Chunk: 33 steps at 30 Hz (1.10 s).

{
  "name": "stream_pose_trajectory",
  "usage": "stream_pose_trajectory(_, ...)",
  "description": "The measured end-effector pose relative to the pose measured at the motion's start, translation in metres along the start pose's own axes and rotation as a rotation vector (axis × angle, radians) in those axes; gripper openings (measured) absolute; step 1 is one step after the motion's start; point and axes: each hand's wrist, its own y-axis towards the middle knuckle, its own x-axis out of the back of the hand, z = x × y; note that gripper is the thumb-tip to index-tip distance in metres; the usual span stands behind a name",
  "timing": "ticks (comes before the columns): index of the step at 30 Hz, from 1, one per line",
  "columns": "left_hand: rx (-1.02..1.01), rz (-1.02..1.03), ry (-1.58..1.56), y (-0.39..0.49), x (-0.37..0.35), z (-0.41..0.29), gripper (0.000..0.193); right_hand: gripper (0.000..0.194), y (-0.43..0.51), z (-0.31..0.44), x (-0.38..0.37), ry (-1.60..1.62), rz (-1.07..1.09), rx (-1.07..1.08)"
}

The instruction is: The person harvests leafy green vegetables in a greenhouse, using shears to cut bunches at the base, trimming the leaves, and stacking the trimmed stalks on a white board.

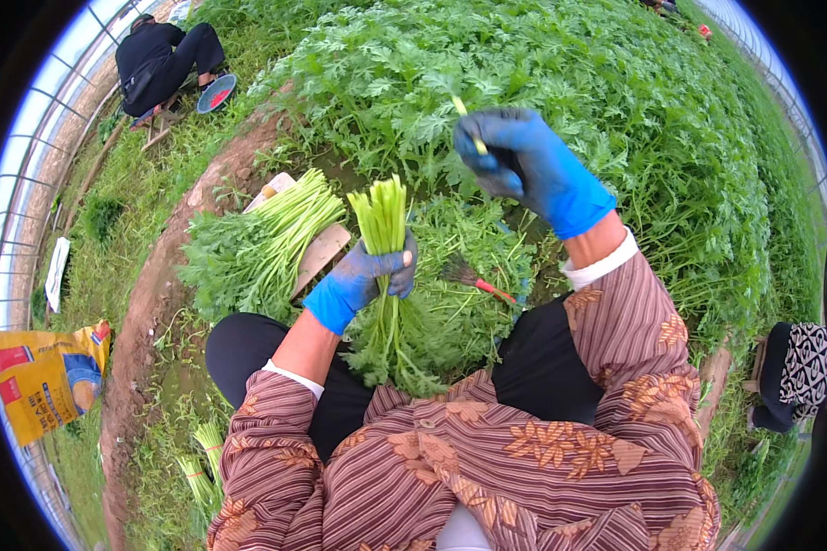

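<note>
My left hand (372,275), in a blue glove with dark stains, grips a bunch of leafy green stalks (380,217). The pale cut ends point up and the feathery leaves hang over my lap. Raised to the right, my gloved right hand (506,155) pinches a single pale stalk (460,107) between thumb and fingers; a blurred leafy tip shows above it. Left of the bunch, a larger pile of cut stalks (303,213) lies on a board (322,255), with its leaves to the left. Loose greens (455,330) cover the ground before me.
A small brush-like bundle with a red handle (493,289) rests on the loose greens. Leafy plants (558,62) grow densely ahead. Tied bunches (200,475) and a yellow printed sack (48,382) lie left. A person (162,65) sits beside a blue basin (217,94); another person (792,375) is at right.
</note>
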Motion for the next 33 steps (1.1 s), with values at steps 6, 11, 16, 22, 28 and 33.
stream_pose_trajectory(6, -0.055, -0.071, 0.0, -0.003, -0.015, -0.015, 0.044, 0.032, -0.003, -0.057, 0.012, -1.555, 0.289, -0.38)
stream_pose_trajectory(11, -0.013, 0.003, 0.008, 0.007, -0.024, -0.013, 0.051, 0.047, 0.019, -0.044, 0.012, -1.101, 0.0, 0.213)
stream_pose_trajectory(16, 0.074, 0.03, -0.024, 0.013, -0.028, -0.004, 0.05, 0.049, 0.044, -0.02, -0.023, -1.194, 0.07, 0.664)
stream_pose_trajectory(22, 0.082, -0.045, -0.014, 0.016, -0.028, 0.001, 0.038, 0.05, 0.058, -0.049, -0.021, -1.033, 0.32, 0.675)
stream_pose_trajectory(28, -0.043, -0.052, -0.024, 0.012, -0.032, -0.016, 0.042, 0.063, 0.034, -0.044, 0.009, -0.296, 0.179, 0.157)
stream_pose_trajectory(33, 0.111, -0.005, -0.138, 0.028, -0.053, 0.006, 0.018, 0.056, 0.014, -0.071, -0.023, -0.039, 0.367, -0.039)
